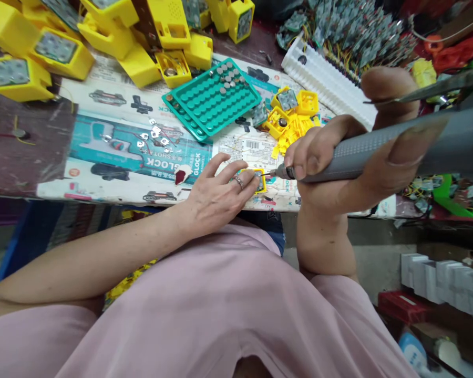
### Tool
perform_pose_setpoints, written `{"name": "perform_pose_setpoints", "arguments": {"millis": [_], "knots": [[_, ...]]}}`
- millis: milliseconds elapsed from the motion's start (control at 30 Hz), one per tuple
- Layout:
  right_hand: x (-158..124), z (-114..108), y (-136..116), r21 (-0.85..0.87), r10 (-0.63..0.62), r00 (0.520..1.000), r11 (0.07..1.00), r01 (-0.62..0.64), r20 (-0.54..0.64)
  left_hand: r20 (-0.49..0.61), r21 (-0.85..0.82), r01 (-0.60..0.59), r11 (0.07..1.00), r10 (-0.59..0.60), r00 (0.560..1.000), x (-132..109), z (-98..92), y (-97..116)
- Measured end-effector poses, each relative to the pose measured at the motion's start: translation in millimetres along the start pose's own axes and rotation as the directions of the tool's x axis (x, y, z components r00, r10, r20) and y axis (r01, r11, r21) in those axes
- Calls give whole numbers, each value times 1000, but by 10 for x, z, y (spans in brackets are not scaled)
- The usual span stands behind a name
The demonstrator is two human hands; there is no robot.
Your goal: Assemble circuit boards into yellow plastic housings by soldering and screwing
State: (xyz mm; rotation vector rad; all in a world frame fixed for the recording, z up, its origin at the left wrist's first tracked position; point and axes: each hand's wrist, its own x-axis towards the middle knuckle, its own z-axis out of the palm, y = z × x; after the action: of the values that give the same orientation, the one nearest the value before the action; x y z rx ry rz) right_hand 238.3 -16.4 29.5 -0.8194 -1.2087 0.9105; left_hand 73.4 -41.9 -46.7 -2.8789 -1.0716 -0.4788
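Observation:
My left hand (pixel 223 194), with a ring on one finger, lies over a small yellow plastic case (pixel 263 181) and holds it down near the table's front edge. The fingers hide much of the case. A grey electric screwdriver (pixel 350 152) is gripped in my right hand (pixel 339 142), its thin bit reaching down to the case beside my left fingertips. A pointed metal tool, perhaps tweezers (pixel 429 90), also shows at my right hand, above the screwdriver. Small silvery metal pieces (pixel 155 130) lie to the left of my left hand.
Green trays (pixel 205 105) hold several button cells. Larger yellow cases (pixel 134 63) crowd the back left. Small yellow parts (pixel 294 128) are piled behind the screwdriver. A white foam rack (pixel 319 79) and many wired circuit boards (pixel 350 31) stand at the back right.

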Motion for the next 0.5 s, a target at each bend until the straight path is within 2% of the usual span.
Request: {"name": "perform_pose_setpoints", "arguments": {"millis": [133,233,333,433,500], "knots": [[4,78,32,8,-19,1000,1000,19,7,-106,4,47,999,-47,993,-81,142,22],[3,78,80,-7,-48,998,999,48,34,-95,-92,80,993,-88,992,-101,198,28],[-14,21,131,-233,-3,996,972,23,86,-41,-253,108,961,-122,992,-90,190,25],[-37,-63,172,-500,132,972,866,-17,196,21,-411,143,901,-147,989,-69,168,15],[-54,-111,191,-577,171,950,817,12,262,53,-457,154,876,-146,988,-53,155,8]]}}
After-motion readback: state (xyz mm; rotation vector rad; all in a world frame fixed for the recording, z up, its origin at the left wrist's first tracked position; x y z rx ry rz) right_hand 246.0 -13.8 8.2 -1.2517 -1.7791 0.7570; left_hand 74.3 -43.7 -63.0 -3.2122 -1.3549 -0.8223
